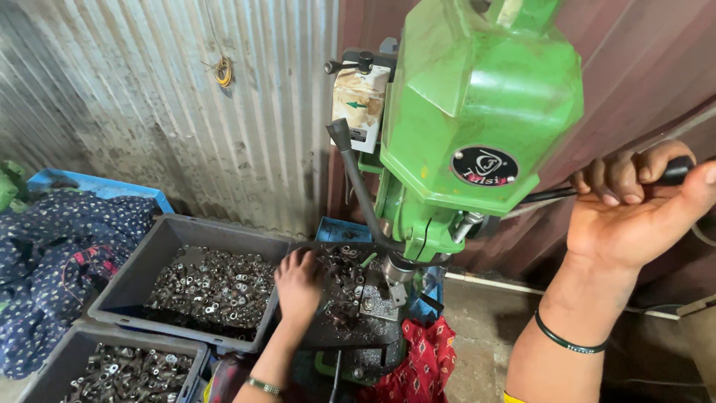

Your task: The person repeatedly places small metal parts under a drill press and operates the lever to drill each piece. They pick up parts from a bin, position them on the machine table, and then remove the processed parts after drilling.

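Observation:
A green drill press (477, 112) stands in front of me. My right hand (634, 209) is closed around its black feed lever handle (675, 172) at the right, with a dark bangle on that wrist. Down on the dark work table (350, 328) under the spindle (399, 265), my left hand (298, 287) rests palm down among several small metal parts (347, 280). Whether its fingers pinch one of the parts is hidden.
A grey bin (142, 276) of small metal parts sits left of the machine, with a second grey bin (52, 358) in front of it. Blue patterned cloth (52, 254) lies at far left. Red cloth (425, 358) hangs below the table. Corrugated metal wall (186, 97) stands behind.

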Demonstrator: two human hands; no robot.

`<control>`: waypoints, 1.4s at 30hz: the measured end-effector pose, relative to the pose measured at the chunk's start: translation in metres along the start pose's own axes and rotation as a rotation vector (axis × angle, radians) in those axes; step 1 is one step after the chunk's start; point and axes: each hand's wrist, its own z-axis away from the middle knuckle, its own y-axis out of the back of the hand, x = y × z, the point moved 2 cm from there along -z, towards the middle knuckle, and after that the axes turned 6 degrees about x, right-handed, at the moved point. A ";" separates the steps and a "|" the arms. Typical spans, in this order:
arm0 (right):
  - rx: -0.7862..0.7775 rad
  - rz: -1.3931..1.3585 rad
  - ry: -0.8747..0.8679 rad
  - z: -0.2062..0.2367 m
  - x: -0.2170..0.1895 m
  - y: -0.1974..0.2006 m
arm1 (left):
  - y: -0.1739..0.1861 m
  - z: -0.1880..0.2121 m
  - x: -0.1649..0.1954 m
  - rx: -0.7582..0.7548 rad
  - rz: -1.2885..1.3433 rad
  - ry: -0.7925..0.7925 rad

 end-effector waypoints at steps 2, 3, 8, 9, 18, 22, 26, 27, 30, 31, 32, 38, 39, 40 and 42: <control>-0.004 0.020 0.001 -0.002 0.000 0.001 | -0.018 -0.017 0.006 -0.111 0.030 -0.046; -0.009 0.020 -0.005 -0.002 0.000 0.001 | -0.026 -0.028 0.010 -0.159 0.068 -0.084; -0.015 0.018 -0.014 -0.005 0.000 0.001 | -0.049 -0.054 0.021 -0.312 0.172 -0.138; -0.029 0.022 -0.011 -0.005 0.000 0.000 | -0.049 -0.058 0.022 -0.346 0.205 -0.103; 0.003 0.010 -0.012 0.001 -0.001 -0.005 | -0.007 0.002 0.031 -0.273 0.643 0.070; 0.005 0.018 0.008 0.004 -0.002 -0.009 | 0.007 0.028 0.062 -0.275 0.550 -0.013; -0.009 0.025 0.022 0.006 -0.006 -0.016 | 0.009 0.032 0.076 -0.221 0.488 -0.066; 0.002 0.020 0.018 0.008 -0.008 -0.018 | 0.009 0.033 0.075 -0.198 0.478 -0.101; -0.002 0.032 0.011 0.010 -0.013 -0.030 | 0.006 0.040 0.071 -0.235 0.384 -0.074; 0.054 -0.133 -0.045 0.011 -0.014 -0.033 | 0.004 0.042 0.071 -0.224 0.403 -0.063; 0.116 -0.301 -0.091 0.011 -0.015 -0.036 | 0.002 0.043 0.071 -0.215 0.421 -0.056; 0.108 -0.337 -0.093 0.021 -0.019 -0.035 | -0.007 0.045 0.079 -0.173 0.422 -0.047; 0.240 -0.674 -0.174 0.032 -0.019 -0.026 | -0.007 0.045 0.080 -0.148 0.418 -0.081; 0.206 -0.605 -0.137 0.045 -0.021 -0.018 | -0.007 0.044 0.080 -0.149 0.393 -0.069; 0.064 -0.318 -0.023 0.079 -0.022 -0.001 | -0.004 0.043 0.079 -0.152 0.334 -0.044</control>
